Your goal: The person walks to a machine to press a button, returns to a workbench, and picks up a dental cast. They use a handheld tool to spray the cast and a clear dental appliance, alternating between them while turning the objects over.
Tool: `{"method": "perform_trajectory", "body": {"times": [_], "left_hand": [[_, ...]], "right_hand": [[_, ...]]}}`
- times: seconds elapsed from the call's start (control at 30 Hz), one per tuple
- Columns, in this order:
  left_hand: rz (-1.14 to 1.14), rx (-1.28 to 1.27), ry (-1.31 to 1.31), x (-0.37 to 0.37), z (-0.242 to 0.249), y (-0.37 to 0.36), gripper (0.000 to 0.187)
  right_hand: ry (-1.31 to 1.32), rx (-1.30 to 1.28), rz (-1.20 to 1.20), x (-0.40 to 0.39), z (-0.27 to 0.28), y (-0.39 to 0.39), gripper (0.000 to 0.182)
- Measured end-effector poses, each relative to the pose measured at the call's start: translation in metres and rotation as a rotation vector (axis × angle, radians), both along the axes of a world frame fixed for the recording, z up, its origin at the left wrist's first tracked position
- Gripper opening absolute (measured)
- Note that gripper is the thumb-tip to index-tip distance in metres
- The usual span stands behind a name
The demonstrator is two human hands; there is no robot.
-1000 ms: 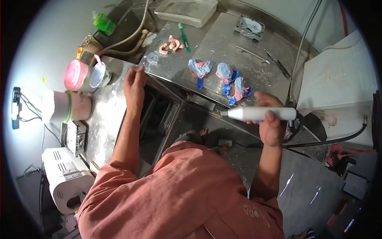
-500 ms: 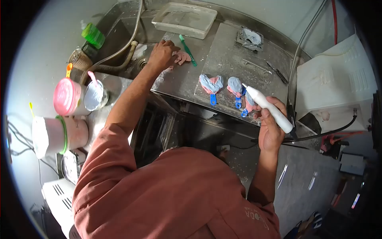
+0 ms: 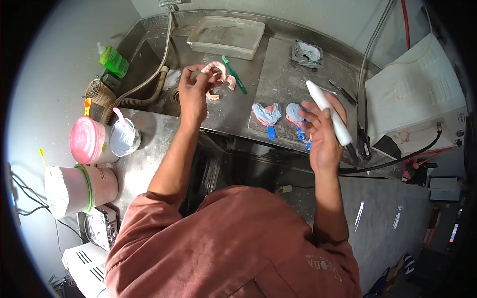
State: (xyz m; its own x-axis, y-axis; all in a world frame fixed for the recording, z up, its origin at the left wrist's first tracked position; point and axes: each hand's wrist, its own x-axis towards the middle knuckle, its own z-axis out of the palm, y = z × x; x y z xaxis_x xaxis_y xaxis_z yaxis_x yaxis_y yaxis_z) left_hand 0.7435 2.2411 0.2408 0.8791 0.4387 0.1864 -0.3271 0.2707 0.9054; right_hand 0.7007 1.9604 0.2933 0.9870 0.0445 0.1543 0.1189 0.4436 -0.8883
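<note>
Over the metal worktop, my left hand (image 3: 194, 89) pinches a pale pink, horseshoe-shaped dental piece (image 3: 217, 65) between thumb and fingers. Pink scraps (image 3: 212, 96) lie below it, and a green toothbrush (image 3: 234, 74) rests just to its right. My right hand (image 3: 324, 129) holds a white, pen-shaped handpiece (image 3: 328, 111) with a black lower end, its tip pointing up and away. Beside that hand are blue-handled dental impression trays filled with blue and pink material: one tray (image 3: 267, 115) in full view, another tray (image 3: 294, 112) partly covered by my fingers, and a third mostly hidden.
At the back stands a shallow plastic tub (image 3: 226, 37). A plaster-smeared metal block (image 3: 307, 53) and a knife-like tool (image 3: 343, 92) lie on the board. Tubs (image 3: 87, 140) and a green soap bottle (image 3: 114, 60) stand left, a white machine (image 3: 417, 94) right. A hose (image 3: 161, 82) crosses the sink.
My left hand has lifted the pink horseshoe-shaped piece off the worktop. My right hand has shifted slightly left and away, with the handpiece more upright and the fingers more spread.
</note>
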Motion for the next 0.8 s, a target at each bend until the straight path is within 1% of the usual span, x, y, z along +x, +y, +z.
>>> {"method": "perform_trajectory", "body": {"times": [0.03,0.07,0.13,0.2,0.23,0.33,0.37,0.43,0.47,0.53,0.63,0.7,0.77,0.8], "left_hand": [[-0.045,-0.064,-0.044,-0.011,0.009,-0.012,0.018],[-0.091,-0.13,-0.09,-0.022,0.019,-0.025,0.019],[-0.132,-0.152,-0.142,-0.037,0.026,-0.046,0.02],[-0.188,-0.224,-0.304,-0.05,0.035,-0.065,0.024],[-0.26,-0.229,-0.394,-0.051,0.027,-0.065,0.023],[-0.227,-0.216,-0.417,-0.062,0.038,-0.077,0.022],[-0.268,-0.274,-0.472,-0.063,0.038,-0.077,0.022],[-0.262,-0.287,-0.475,-0.066,0.037,-0.077,0.022],[-0.272,-0.306,-0.477,-0.068,0.037,-0.077,0.021],[-0.26,-0.306,-0.465,-0.072,0.037,-0.076,0.022],[-0.264,-0.304,-0.463,-0.077,0.034,-0.075,0.024],[-0.273,-0.298,-0.475,-0.08,0.036,-0.075,0.026],[-0.208,-0.181,-0.337,-0.087,0.044,-0.075,0.025],[-0.206,-0.178,-0.339,-0.09,0.047,-0.073,0.025]], "right_hand": [[-0.044,-0.038,0.005,0.006,-0.004,0.006,0.038],[-0.066,-0.026,0.025,0.01,-0.004,0.014,0.033],[-0.123,-0.01,0.07,0.016,0.001,0.032,0.033],[-0.235,-0.049,0.138,0.017,0.005,0.046,0.043],[-0.281,-0.099,0.12,0.018,0.007,0.051,0.051],[-0.362,-0.186,0.118,0.015,0.012,0.06,0.049],[-0.363,-0.182,0.134,0.017,0.011,0.061,0.049],[-0.472,-0.222,0.088,0.02,0.009,0.062,0.049],[-0.47,-0.218,0.099,0.02,0.01,0.063,0.049],[-0.588,-0.27,0.086,0.021,0.011,0.064,0.051],[-0.542,-0.186,0.147,0.021,0.008,0.066,0.049],[-0.519,-0.163,0.138,0.017,0.01,0.068,0.048],[-0.494,-0.142,0.127,0.015,0.012,0.068,0.047],[-0.449,-0.14,0.132,0.015,0.013,0.067,0.042]]}}
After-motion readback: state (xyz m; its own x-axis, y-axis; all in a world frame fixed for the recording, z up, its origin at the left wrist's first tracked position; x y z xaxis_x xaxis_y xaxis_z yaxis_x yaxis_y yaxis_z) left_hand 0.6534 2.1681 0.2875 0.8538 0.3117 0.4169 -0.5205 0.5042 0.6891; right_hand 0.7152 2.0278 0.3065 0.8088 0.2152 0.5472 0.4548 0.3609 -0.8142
